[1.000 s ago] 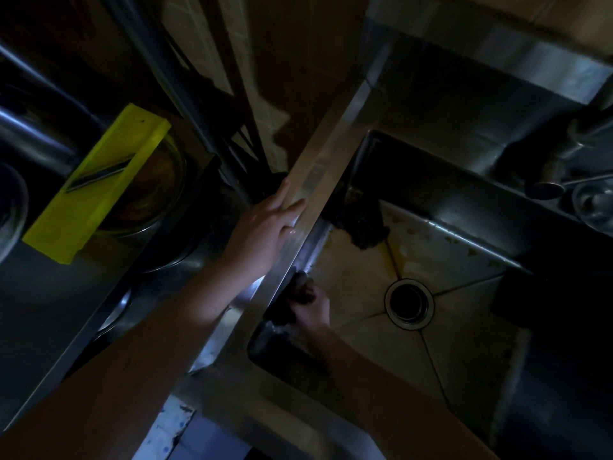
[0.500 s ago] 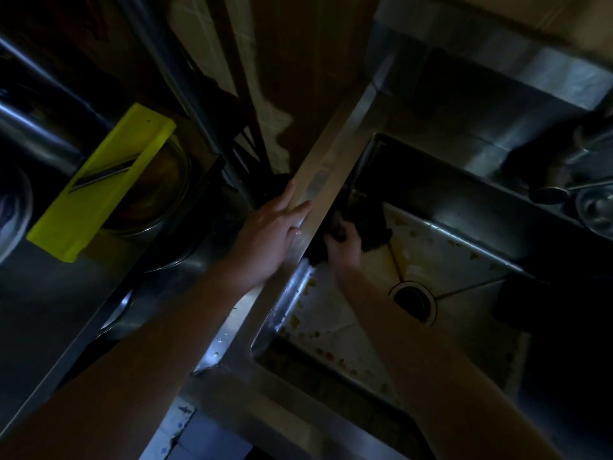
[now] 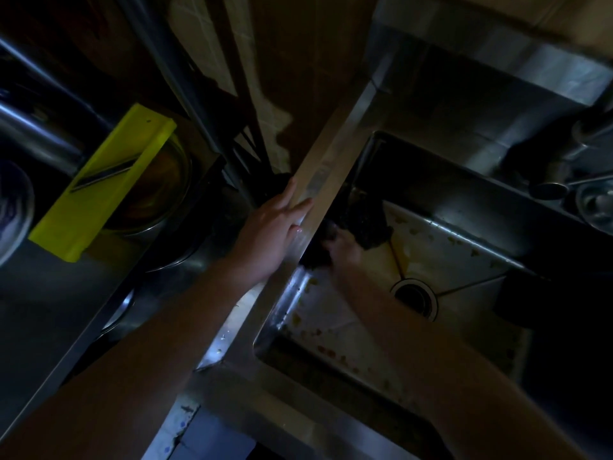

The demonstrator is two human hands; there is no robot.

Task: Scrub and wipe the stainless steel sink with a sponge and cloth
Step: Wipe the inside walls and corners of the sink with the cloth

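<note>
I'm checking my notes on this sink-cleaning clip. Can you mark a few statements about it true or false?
1. The left hand rests flat on the sink rim. True.
2. The right hand is outside the basin. False: it is inside, gripping a dark sponge by the left wall.
3. The sink floor is spotless. False: orange-brown stains dot it.
4. A yellow slicer lies across a metal bowl. True.
5. The drain is uncovered. True.

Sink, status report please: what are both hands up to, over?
Left hand flat on sink rim. Right hand grips dark sponge on wall below rim. Dark cloth bunched beside it; orange specks on sink floor.
</note>
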